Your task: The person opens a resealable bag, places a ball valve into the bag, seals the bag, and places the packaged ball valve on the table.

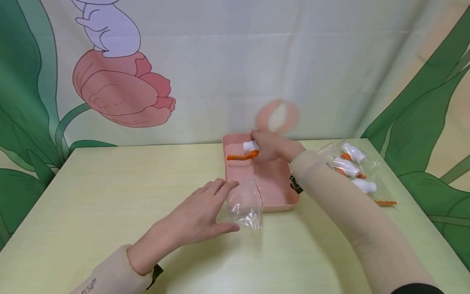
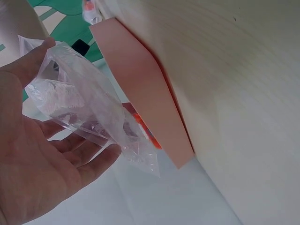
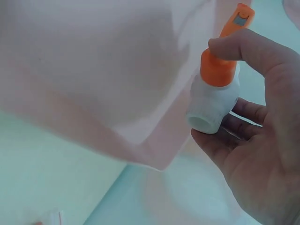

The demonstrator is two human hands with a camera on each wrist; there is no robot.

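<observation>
My right hand (image 1: 269, 145) grips a white plastic ball valve (image 3: 213, 101) by its body, thumb on the orange handle (image 3: 220, 65). The valve is over the far end of a shallow pink tray (image 1: 277, 183), with its handle pointing left in the head view. Nearer the front, my left hand (image 1: 200, 212) is spread, thumb and fingers wide apart. A clear plastic zip bag (image 1: 247, 206) lies against those fingers and overlaps the tray's front left corner. In the left wrist view the bag (image 2: 89, 98) looks crumpled, with no valve visible inside it.
Several clear bags holding white valves (image 1: 346, 166) with orange handles lie to the right of the tray, beyond my right forearm. The pale wooden table (image 1: 121, 196) meets a printed curtain (image 1: 220, 81) at its back edge.
</observation>
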